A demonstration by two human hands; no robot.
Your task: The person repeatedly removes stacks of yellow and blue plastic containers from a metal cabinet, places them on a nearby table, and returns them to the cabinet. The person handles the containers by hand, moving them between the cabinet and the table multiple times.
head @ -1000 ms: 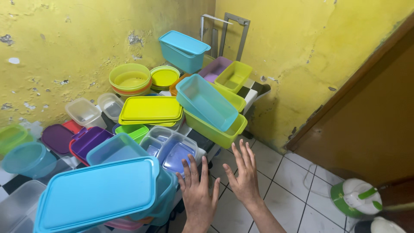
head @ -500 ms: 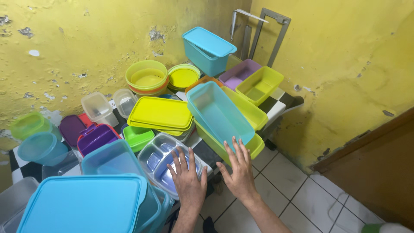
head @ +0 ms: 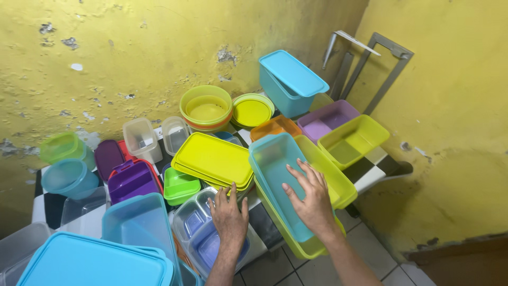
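- While a heap of coloured plastic food boxes covers a chequered surface against a yellow wall (head: 132, 53), two bare hands reach in from the bottom edge of the head view
- Right hand (head: 312, 198): fingers spread and released, grasping nothing; fingertips rest inside the long teal tub (head: 272, 164), which leans tilted inside a yellow-green tub (head: 330, 180) of like shape; just beyond the fingertips lies the teal tub's far wall
- Left hand (head: 230, 214): fingers likewise splayed flat, not clenched; palm lies over a clear divided container (head: 193, 220) with bluish compartments; whether it presses down or only hovers is hard to tell from this angle
- Just ahead of the left fingertips sits a stack of flat yellow lids (head: 211, 159); to their left a small green box (head: 180, 186) and a purple box (head: 129, 180)
- Well beyond both sets of fingers: a round yellow-green bowl (head: 205, 108), a lidded blue box (head: 291, 82), a lilac tray (head: 328, 119)
- Nearest the wearer, left of the left wrist, a large blue lid (head: 90, 262) tops a tub
- Progress, as a judgement: some tubs and lids already sit nested or stacked; most pieces lie loose and mixed; nothing is lifted yet, so the sorting looks early
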